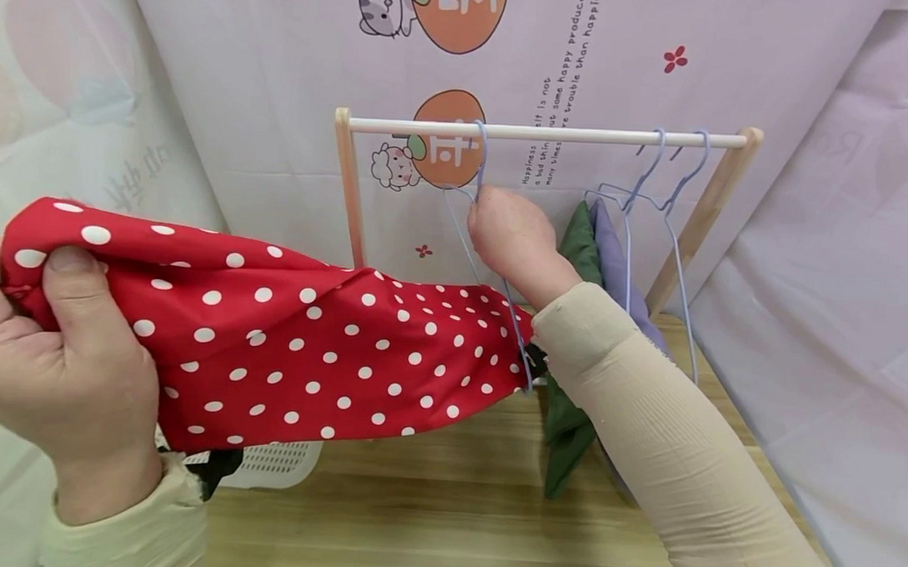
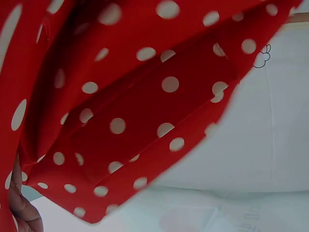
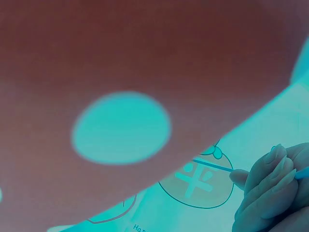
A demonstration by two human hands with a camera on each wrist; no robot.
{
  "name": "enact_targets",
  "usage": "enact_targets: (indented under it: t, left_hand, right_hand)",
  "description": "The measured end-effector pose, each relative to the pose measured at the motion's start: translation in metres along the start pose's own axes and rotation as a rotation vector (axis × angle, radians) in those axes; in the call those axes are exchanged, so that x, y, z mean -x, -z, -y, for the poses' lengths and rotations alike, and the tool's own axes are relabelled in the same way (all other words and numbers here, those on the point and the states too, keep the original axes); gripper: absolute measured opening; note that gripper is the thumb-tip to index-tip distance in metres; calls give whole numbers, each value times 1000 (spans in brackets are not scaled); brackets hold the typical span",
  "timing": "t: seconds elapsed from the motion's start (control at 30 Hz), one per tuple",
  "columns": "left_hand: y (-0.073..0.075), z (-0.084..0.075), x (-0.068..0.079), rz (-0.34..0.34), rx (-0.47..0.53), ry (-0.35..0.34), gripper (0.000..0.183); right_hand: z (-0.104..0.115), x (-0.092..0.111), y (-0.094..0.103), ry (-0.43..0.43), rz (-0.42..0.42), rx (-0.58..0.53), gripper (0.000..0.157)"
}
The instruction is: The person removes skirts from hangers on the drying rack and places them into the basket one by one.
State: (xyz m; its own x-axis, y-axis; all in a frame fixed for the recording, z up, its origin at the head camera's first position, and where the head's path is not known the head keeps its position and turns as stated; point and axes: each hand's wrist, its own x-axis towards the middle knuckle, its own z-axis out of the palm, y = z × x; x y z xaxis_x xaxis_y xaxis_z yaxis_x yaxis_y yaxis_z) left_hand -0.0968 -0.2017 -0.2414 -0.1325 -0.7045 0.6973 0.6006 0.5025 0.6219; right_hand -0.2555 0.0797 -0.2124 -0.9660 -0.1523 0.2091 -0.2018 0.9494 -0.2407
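My left hand [image 1: 91, 363] pinches one end of a red cloth with white dots [image 1: 339, 359], thumb on top. The cloth stretches rightward, and its far end meets a light blue wire hanger [image 1: 482, 155]. One side wire of this hanger crosses in front of the cloth, while the other passes behind it. Just below the hook, my right hand [image 1: 511, 235] grips the hanger; the hook is at the rack's white rod [image 1: 549, 134]. In the left wrist view the cloth [image 2: 169, 84] hangs in folds over most of the fingers. Blurred cloth [image 3: 120, 48] fills much of the right wrist view.
Two more blue hangers [image 1: 682, 195] hang at the rod's right end. Beside them are a green cloth [image 1: 568, 454] and a purple cloth [image 1: 613, 247]. A white basket [image 1: 286, 465] stands partly under the red cloth on the wooden tabletop [image 1: 431, 516]. Printed sheets surround the rack.
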Motion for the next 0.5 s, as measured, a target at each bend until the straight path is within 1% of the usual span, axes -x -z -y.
enact_targets:
  t: [0.1, 0.17, 0.23, 0.33, 0.5]
  left_hand:
    - [0, 1, -1, 5, -31, -19, 14]
    - [-1, 1, -2, 1, -25, -22, 13]
    - [-1, 1, -2, -9, -9, -16, 13]
    - [-2, 0, -3, -21, 44, 6, 12]
    - [-2, -3, -6, -16, 96, 25, 14]
  right_hand:
    - [0, 0, 0, -3, 1, -1, 31]
    - [-1, 1, 0, 0, 1, 2, 31]
    - [-1, 1, 0, 5, -1, 7, 31]
    - [0, 1, 0, 9, -4, 8, 30]
    - [0, 1, 0, 7, -6, 10, 29]
